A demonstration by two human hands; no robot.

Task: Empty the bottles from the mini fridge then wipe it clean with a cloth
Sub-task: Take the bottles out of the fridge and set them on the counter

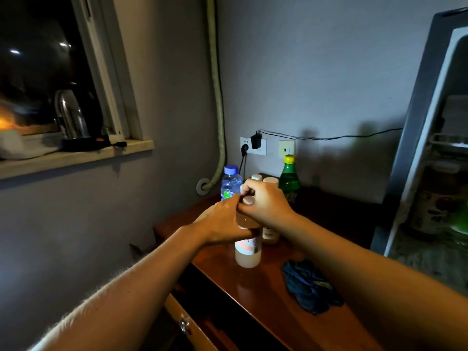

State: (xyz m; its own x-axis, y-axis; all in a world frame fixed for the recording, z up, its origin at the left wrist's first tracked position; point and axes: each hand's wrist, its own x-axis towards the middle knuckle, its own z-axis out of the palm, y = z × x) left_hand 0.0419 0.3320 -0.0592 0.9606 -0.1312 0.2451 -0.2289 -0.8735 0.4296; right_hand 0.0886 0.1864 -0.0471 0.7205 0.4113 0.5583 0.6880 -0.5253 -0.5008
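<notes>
Both grips close on the pale bottle (247, 252) standing on the table (291, 323): left hand (222, 221) wraps its body, right hand (266, 201) pinches its neck; cloth (307, 285) lies nearby.

Both bare forearms reach forward from the near edge and converge at the middle of the scene. The left arm comes in from the near left, its wrist straight, and the left hand (222, 221) lies with its back up, fingers curled round the upper body of a pale bottle (247, 249). The right arm stretches in from the near right, wrist bent slightly down. The right hand (263, 201) sits just above and beside the left, fingers curled, gripping at the bottle's cap.
</notes>
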